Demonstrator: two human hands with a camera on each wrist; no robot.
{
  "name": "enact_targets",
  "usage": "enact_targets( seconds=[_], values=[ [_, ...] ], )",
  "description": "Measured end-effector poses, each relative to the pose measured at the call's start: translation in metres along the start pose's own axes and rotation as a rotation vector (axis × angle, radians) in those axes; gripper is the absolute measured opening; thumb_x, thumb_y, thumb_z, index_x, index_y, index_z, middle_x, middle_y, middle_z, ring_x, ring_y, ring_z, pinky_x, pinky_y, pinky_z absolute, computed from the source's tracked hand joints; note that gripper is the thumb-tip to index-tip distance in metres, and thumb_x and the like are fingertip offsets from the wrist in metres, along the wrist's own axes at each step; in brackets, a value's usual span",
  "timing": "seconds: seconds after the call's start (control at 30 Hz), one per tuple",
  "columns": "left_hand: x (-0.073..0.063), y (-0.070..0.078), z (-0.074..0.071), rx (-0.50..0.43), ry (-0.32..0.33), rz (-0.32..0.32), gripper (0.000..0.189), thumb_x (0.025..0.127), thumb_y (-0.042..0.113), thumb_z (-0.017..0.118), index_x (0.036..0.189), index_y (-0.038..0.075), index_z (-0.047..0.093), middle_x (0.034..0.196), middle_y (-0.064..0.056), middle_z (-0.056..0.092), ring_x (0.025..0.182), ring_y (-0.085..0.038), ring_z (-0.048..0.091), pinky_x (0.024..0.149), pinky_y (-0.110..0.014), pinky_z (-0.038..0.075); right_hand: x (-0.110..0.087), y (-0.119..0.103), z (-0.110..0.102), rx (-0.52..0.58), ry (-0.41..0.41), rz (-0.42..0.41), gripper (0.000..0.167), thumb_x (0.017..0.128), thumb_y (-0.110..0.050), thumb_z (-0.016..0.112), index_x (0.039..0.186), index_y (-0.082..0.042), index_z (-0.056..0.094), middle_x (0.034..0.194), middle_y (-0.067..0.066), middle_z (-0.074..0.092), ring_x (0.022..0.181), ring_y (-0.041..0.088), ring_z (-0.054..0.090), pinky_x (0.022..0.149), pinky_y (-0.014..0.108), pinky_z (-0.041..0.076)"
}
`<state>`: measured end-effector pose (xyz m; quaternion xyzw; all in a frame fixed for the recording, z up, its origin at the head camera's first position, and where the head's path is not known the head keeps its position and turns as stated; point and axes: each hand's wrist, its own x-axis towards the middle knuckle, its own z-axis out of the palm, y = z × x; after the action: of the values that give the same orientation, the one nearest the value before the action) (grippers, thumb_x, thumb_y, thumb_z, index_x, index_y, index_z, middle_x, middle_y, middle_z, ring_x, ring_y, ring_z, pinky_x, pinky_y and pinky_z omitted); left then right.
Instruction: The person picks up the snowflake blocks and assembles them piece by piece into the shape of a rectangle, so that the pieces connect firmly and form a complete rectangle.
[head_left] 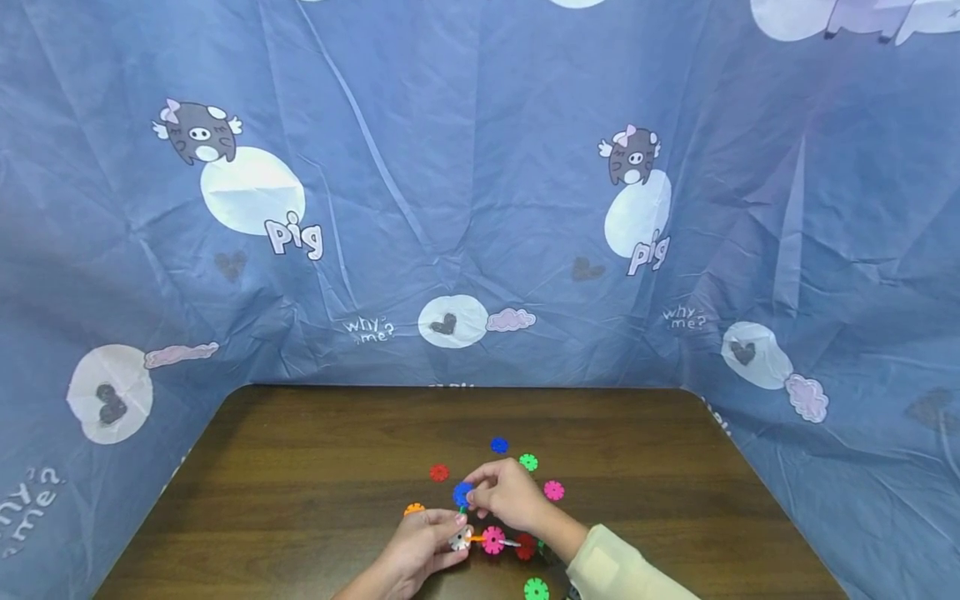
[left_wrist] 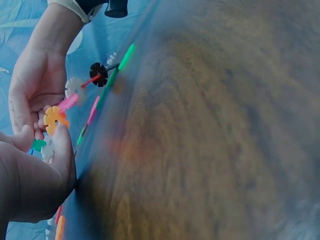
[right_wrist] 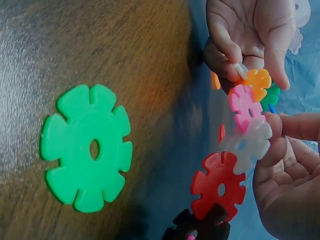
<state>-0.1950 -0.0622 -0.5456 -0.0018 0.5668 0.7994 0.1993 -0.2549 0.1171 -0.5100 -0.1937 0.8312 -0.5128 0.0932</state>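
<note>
Presently, lower centre of head view: left hand [head_left: 422, 546], fingers pinching white notched plastic disc [head_left: 456, 544]; right hand [head_left: 513, 497], fingertips pinching blue notched plastic disc [head_left: 461, 495]; green notched plastic disc [right_wrist: 270, 98] between. Advisable: square slots, brace white disc, press gently.

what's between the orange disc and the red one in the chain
A pink disc, then a whitish disc; the right wrist view shows both.

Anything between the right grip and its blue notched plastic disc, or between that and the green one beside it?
Nothing visible: the right grip pinches the blue notched plastic disc, whose edge appears to meet the green notched plastic disc.
</note>
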Motion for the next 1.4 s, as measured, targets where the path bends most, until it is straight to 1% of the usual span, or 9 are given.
enact_targets(
  seconds=[0.23,0.3,0.47,0.73,0.93,1.1,1.2,1.3,1.4],
  values=[
    [0.001,-0.001,0.001,-0.006,0.019,0.004,0.030,0.100,0.009,0.062,0.116,-0.015,0.057,0.089,-0.005,0.061,0.079,-0.011,0.063,0.075,-0.027,0.061,-0.001,0.000,0.001,-0.016,-0.010,0.002,0.015,0.083,0.001,0.073,0.098,0.001,0.075,0.070,0.002,0.070,0.063,0.030,0.069,0.049,0.020,0.050],
    [0.000,0.000,0.002,-0.008,0.022,0.005,0.028,0.100,0.009,0.062,0.115,-0.014,0.058,0.089,-0.005,0.061,0.079,-0.011,0.063,0.075,-0.027,0.061,-0.001,0.000,0.001,-0.012,-0.010,0.002,0.013,0.083,0.002,0.074,0.096,0.000,0.075,0.069,0.002,0.070,0.062,0.029,0.069,0.049,0.020,0.050],
    [0.000,0.001,0.003,-0.003,0.042,0.013,0.025,0.099,0.008,0.064,0.111,-0.013,0.061,0.089,-0.005,0.062,0.079,-0.012,0.063,0.077,-0.030,0.061,-0.002,0.000,0.002,0.005,-0.013,-0.011,0.011,0.082,0.005,0.073,0.091,0.000,0.076,0.068,0.004,0.070,0.057,0.019,0.064,0.048,0.019,0.049],
    [0.000,0.002,0.003,0.008,0.049,0.014,0.026,0.098,0.008,0.065,0.111,-0.015,0.062,0.089,-0.005,0.062,0.079,-0.013,0.063,0.077,-0.031,0.061,-0.002,0.002,0.003,0.037,-0.015,0.004,0.012,0.083,0.006,0.072,0.093,0.003,0.075,0.070,0.007,0.071,0.054,0.011,0.059,0.049,0.022,0.052],
    [0.000,0.003,0.003,-0.001,0.049,0.007,0.029,0.098,0.008,0.066,0.113,-0.017,0.060,0.088,-0.005,0.063,0.079,-0.012,0.063,0.077,-0.029,0.061,-0.001,0.003,0.002,0.039,-0.025,0.016,0.012,0.084,0.005,0.072,0.096,0.004,0.074,0.072,0.010,0.072,0.053,0.011,0.058,0.049,0.022,0.052],
    [-0.001,0.002,0.002,-0.001,0.046,0.007,0.029,0.098,0.008,0.065,0.114,-0.017,0.059,0.090,-0.005,0.064,0.080,-0.012,0.064,0.077,-0.029,0.061,-0.001,0.003,0.000,0.057,-0.057,0.011,0.012,0.084,0.005,0.070,0.096,0.005,0.074,0.072,0.012,0.072,0.055,0.013,0.058,0.050,0.022,0.051],
    [-0.002,0.001,0.002,-0.001,0.044,0.003,0.030,0.099,0.008,0.064,0.115,-0.017,0.059,0.090,-0.006,0.064,0.081,-0.012,0.064,0.077,-0.029,0.061,-0.001,0.004,-0.001,0.043,-0.076,0.012,0.008,0.088,0.001,0.069,0.093,0.003,0.074,0.071,0.010,0.071,0.054,0.012,0.057,0.049,0.022,0.050],
    [-0.001,0.001,0.001,-0.002,0.045,-0.002,0.035,0.099,0.008,0.064,0.118,-0.019,0.055,0.092,-0.006,0.063,0.082,-0.013,0.064,0.079,-0.030,0.061,0.001,0.006,-0.006,0.007,-0.060,0.021,0.012,0.093,-0.006,0.066,0.091,0.001,0.075,0.070,0.006,0.071,0.054,0.011,0.055,0.050,0.022,0.048],
    [-0.001,0.001,0.000,0.001,0.047,-0.009,0.041,0.100,0.009,0.063,0.123,-0.022,0.050,0.095,-0.007,0.063,0.083,-0.014,0.064,0.079,-0.031,0.061,0.004,0.008,-0.015,-0.027,-0.017,0.028,0.017,0.097,-0.009,0.062,0.093,0.002,0.075,0.069,0.004,0.070,0.055,0.011,0.054,0.051,0.023,0.047]
  ],
)
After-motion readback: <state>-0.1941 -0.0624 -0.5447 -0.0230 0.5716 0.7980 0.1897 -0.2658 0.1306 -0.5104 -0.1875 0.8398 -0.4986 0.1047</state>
